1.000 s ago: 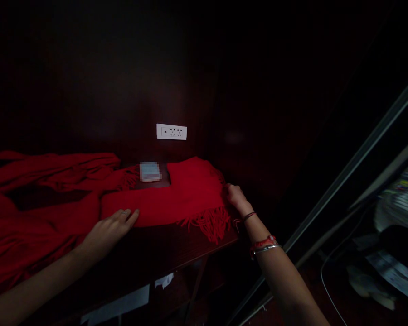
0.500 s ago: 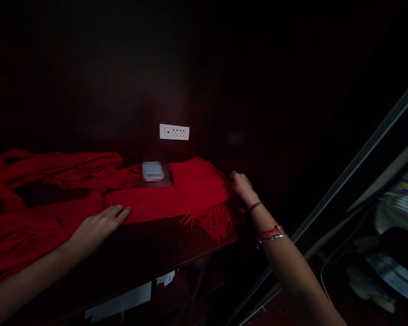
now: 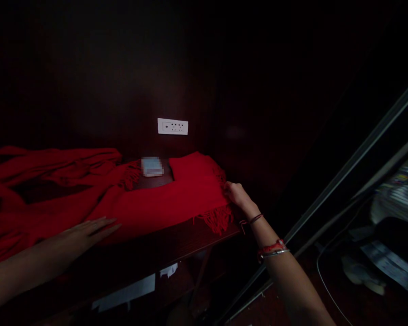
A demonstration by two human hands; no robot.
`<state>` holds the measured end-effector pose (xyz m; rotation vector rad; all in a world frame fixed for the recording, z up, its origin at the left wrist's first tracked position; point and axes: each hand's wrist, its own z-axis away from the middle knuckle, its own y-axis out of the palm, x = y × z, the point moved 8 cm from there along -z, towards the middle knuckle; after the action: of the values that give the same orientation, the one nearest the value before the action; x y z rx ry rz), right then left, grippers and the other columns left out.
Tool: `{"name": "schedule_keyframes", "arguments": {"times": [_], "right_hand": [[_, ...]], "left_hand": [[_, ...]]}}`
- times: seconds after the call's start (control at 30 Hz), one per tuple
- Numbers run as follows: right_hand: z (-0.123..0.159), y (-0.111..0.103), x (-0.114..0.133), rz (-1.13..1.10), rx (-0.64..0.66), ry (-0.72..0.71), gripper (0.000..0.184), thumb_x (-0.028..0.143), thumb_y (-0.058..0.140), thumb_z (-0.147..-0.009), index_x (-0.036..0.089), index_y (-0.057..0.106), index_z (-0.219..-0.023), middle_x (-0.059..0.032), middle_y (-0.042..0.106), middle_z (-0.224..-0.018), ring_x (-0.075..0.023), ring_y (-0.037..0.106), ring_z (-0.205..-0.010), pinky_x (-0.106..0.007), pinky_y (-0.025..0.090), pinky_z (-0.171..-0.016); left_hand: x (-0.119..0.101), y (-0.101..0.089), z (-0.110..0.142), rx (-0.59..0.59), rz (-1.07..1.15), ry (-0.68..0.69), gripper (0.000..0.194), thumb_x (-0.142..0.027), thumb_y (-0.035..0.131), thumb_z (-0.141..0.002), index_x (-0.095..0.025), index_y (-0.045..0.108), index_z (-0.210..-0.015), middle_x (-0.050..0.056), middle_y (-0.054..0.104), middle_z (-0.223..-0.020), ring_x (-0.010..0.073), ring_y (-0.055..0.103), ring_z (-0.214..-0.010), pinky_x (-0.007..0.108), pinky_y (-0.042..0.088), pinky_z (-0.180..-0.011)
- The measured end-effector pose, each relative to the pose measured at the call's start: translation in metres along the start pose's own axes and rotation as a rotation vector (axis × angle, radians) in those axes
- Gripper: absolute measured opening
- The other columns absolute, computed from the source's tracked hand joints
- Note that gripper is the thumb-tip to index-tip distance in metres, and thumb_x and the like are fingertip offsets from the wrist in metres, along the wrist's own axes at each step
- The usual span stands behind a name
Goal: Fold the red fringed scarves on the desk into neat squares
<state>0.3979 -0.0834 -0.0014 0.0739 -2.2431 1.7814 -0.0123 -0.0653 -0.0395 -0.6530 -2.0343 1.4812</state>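
A red fringed scarf lies partly folded along a dark shelf, with loose, rumpled red cloth spreading to the left. At the scarf's right end, my right hand is closed on its edge, and fringe hangs just below. My left hand rests over the near edge of the cloth, fingers stretched out. Behind the scarf sits a small pale blue, blurred-out item, close to the fringe of the rumpled part.
A white wall socket is on the dark back panel. Under the shelf edge are pale paper and a crumpled white piece. A metal rail slants along the right, with a white cable and stacked items beyond.
My left hand has moved left and slightly down along the cloth. My right hand has shifted a little left and down with the scarf's edge. The strip between them looks wider and flatter.
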Motion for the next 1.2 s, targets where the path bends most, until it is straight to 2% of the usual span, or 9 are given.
{"name": "schedule_keyframes", "arguments": {"times": [0.13, 0.3, 0.47, 0.6, 0.7, 0.8, 0.9, 1.03, 1.2], "right_hand": [[-0.004, -0.019, -0.001, 0.042, -0.049, 0.03, 0.027, 0.008, 0.053, -0.067, 0.016, 0.055, -0.093, -0.008, 0.058, -0.091, -0.0136, 0.053, -0.082, -0.018, 0.034, -0.067], [-0.032, -0.027, 0.007, 0.069, -0.045, 0.069, 0.021, 0.017, 0.049, -0.073, 0.016, 0.058, -0.092, -0.0074, 0.059, -0.093, -0.0137, 0.054, -0.084, -0.018, 0.036, -0.068], [-0.057, -0.002, 0.005, 0.057, 0.067, 0.128, 0.014, 0.024, 0.055, -0.07, 0.015, 0.065, -0.076, -0.005, 0.064, -0.074, -0.0125, 0.058, -0.068, -0.016, 0.037, -0.054], [-0.064, 0.009, -0.002, 0.027, 0.082, 0.165, 0.017, 0.021, 0.062, -0.063, 0.015, 0.065, -0.078, -0.0043, 0.065, -0.076, -0.0123, 0.059, -0.068, -0.015, 0.037, -0.05], [-0.066, 0.011, -0.006, 0.002, 0.07, 0.17, 0.02, 0.016, 0.061, -0.063, 0.015, 0.065, -0.082, -0.0047, 0.065, -0.079, -0.0123, 0.059, -0.071, -0.014, 0.038, -0.052], [-0.067, 0.01, -0.008, -0.01, 0.05, 0.167, 0.022, 0.012, 0.054, -0.068, 0.015, 0.063, -0.088, -0.0053, 0.064, -0.082, -0.0119, 0.059, -0.074, -0.014, 0.04, -0.057], [-0.069, 0.006, -0.006, -0.001, 0.014, 0.14, 0.027, 0.015, 0.05, -0.072, 0.015, 0.059, -0.097, -0.0085, 0.06, -0.094, -0.0146, 0.056, -0.085, -0.019, 0.04, -0.067], [-0.077, -0.002, 0.009, 0.044, -0.002, 0.01, 0.044, 0.032, 0.052, -0.073, 0.023, 0.045, -0.115, -0.0102, 0.039, -0.123, -0.022, 0.038, -0.108, -0.03, 0.037, -0.078], [-0.089, -0.005, 0.032, 0.143, 0.202, -0.196, 0.019, 0.028, 0.052, -0.075, 0.016, 0.06, -0.086, -0.0079, 0.059, -0.091, -0.0162, 0.052, -0.083, -0.022, 0.037, -0.066]], "left_hand": [[-0.028, -0.012, -0.026, 0.266, 0.153, 0.153, 0.056, -0.003, 0.042, -0.068, -0.03, 0.043, -0.118, 0.001, 0.048, -0.119, 0.0132, 0.049, -0.103, 0.024, 0.041, -0.082], [-0.078, -0.043, -0.117, 0.305, 0.165, 0.246, 0.036, -0.028, 0.042, -0.079, -0.019, 0.048, -0.114, 0.007, 0.05, -0.116, 0.0169, 0.046, -0.106, 0.03, 0.035, -0.088], [-0.118, -0.035, -0.215, 0.107, 0.209, 0.209, 0.03, -0.019, 0.037, -0.08, -0.009, 0.056, -0.101, 0.012, 0.055, -0.106, 0.0177, 0.048, -0.1, 0.027, 0.034, -0.087], [-0.132, -0.012, -0.264, 0.013, 0.338, 0.09, 0.03, -0.023, 0.039, -0.08, -0.01, 0.055, -0.103, 0.012, 0.051, -0.112, 0.0186, 0.04, -0.108, 0.028, 0.029, -0.092], [-0.142, 0.003, -0.285, 0.007, 0.365, 0.018, 0.035, -0.028, 0.041, -0.079, -0.012, 0.051, -0.109, 0.014, 0.048, -0.115, 0.0222, 0.04, -0.108, 0.033, 0.033, -0.088], [-0.152, 0.011, -0.298, 0.043, 0.41, -0.02, 0.029, -0.026, 0.05, -0.073, -0.014, 0.058, -0.097, 0.013, 0.056, -0.102, 0.0246, 0.049, -0.096, 0.035, 0.038, -0.078], [-0.158, 0.007, -0.305, 0.052, 0.474, 0.007, 0.017, -0.019, 0.049, -0.071, -0.014, 0.063, -0.081, 0.009, 0.062, -0.084, 0.0205, 0.055, -0.082, 0.029, 0.039, -0.072], [-0.157, -0.005, -0.307, 0.006, 0.562, 0.068, 0.02, -0.021, 0.046, -0.074, -0.013, 0.061, -0.084, 0.005, 0.062, -0.08, 0.0154, 0.054, -0.075, 0.023, 0.038, -0.067], [-0.15, -0.004, -0.301, -0.038, 0.604, 0.093, 0.024, -0.029, 0.044, -0.075, -0.012, 0.059, -0.085, 0.005, 0.06, -0.082, 0.0138, 0.051, -0.073, 0.022, 0.035, -0.064]]}}
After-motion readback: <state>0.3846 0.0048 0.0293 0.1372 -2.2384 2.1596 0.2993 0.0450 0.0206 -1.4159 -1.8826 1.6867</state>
